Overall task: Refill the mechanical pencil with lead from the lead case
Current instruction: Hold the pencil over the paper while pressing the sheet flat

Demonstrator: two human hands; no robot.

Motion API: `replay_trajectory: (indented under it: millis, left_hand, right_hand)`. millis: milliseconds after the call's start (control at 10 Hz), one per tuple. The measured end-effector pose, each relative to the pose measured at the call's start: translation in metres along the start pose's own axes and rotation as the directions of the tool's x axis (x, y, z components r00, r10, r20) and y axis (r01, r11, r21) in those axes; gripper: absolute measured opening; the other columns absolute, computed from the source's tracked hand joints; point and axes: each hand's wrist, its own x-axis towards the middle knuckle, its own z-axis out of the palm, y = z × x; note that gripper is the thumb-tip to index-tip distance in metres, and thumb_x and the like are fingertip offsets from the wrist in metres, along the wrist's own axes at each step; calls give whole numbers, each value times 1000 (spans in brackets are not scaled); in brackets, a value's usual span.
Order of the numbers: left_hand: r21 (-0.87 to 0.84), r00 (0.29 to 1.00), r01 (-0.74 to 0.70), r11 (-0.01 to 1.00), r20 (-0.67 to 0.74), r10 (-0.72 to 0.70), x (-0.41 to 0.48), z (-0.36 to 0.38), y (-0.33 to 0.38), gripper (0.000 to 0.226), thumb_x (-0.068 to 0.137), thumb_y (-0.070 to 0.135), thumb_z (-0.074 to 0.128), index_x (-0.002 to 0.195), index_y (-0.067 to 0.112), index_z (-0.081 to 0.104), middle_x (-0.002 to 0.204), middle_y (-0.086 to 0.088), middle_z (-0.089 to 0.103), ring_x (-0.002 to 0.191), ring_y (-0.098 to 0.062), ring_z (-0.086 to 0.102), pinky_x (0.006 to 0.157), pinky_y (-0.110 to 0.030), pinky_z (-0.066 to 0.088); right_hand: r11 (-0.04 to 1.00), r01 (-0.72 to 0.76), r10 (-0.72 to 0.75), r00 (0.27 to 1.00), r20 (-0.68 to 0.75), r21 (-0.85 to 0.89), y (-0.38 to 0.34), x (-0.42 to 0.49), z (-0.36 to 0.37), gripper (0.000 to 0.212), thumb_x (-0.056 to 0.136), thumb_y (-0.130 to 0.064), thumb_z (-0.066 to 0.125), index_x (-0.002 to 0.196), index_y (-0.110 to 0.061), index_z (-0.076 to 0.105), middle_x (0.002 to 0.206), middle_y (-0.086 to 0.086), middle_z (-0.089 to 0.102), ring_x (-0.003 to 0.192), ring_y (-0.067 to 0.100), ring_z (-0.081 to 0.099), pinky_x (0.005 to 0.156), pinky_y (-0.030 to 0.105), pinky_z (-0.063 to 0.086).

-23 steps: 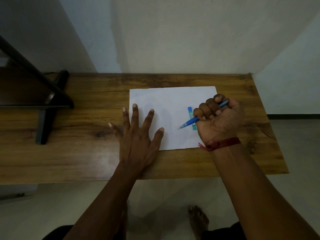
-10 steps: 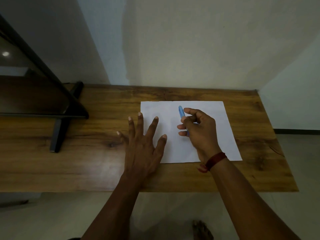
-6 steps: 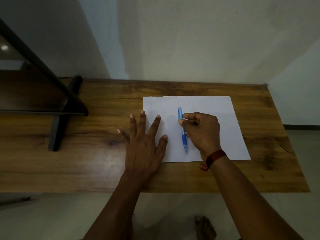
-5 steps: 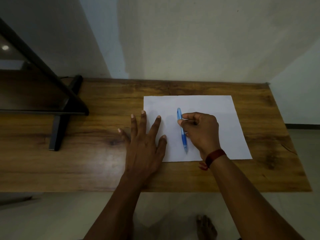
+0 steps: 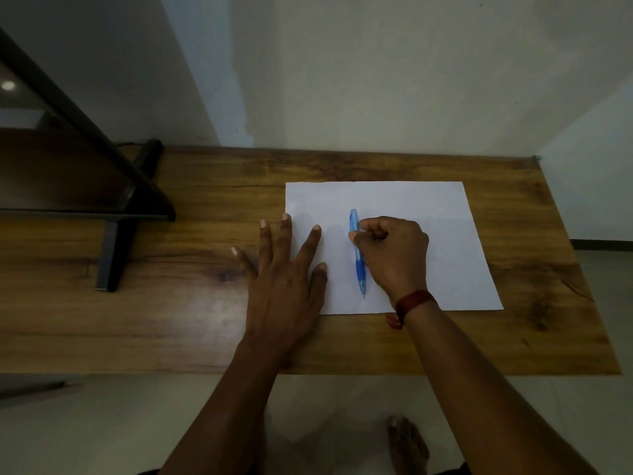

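Observation:
A blue mechanical pencil [image 5: 357, 255] lies lengthwise on a white sheet of paper [image 5: 445, 228], tip pointing toward me. My right hand [image 5: 394, 258] is curled over it, thumb and fingers pinching its upper barrel. My left hand [image 5: 284, 279] rests flat with fingers spread, on the sheet's left edge and the wooden table [image 5: 188, 303]. The lead case is hidden, likely under my right hand.
A black metal frame with a dark shelf [image 5: 113, 207] stands on the table's left part. White walls close the back and right side. The table's front edge runs just below my wrists; my bare foot [image 5: 407, 443] shows on the floor.
My right hand swung the pencil from a fist grip with tip left to lying along the paper, tip toward me. The lead case went out of sight. My left hand stayed put.

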Motion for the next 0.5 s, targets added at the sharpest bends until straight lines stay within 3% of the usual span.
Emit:
replay_trajectory:
  millis: [100,300,500]
  left_hand:
    - [-8,1000,-3,1000,-3,3,0,0,1,59,95,55,17,151,37,8,162,-5,-11,145,-30,-20,111,-63,-16]
    - [5,1000,-11,1000,-6,11,2,0,2,63,92,59,8,151,37,9,162,-5,-9,146,-30,-18,111,-62,-17]
    - [-38,998,-18,999,-53,16,9,-2,4,65,91,59,7,151,35,10,162,-5,-5,147,-29,-15,112,-61,-16]
  right_hand:
    - [1000,15,-15,1000,-14,-14,1,-1,0,20,78,-20,77,93,-6,74,88,5,74,70,5,60,80,22,51]
    - [998,25,-29,997,-78,-53,1,-1,-1,23,80,-19,75,98,-4,74,96,8,75,82,14,68,87,27,50]
    - [989,142,-144,989,-25,-49,1,-1,-16,25,81,-18,74,104,-9,72,103,7,74,86,3,62,78,2,38]
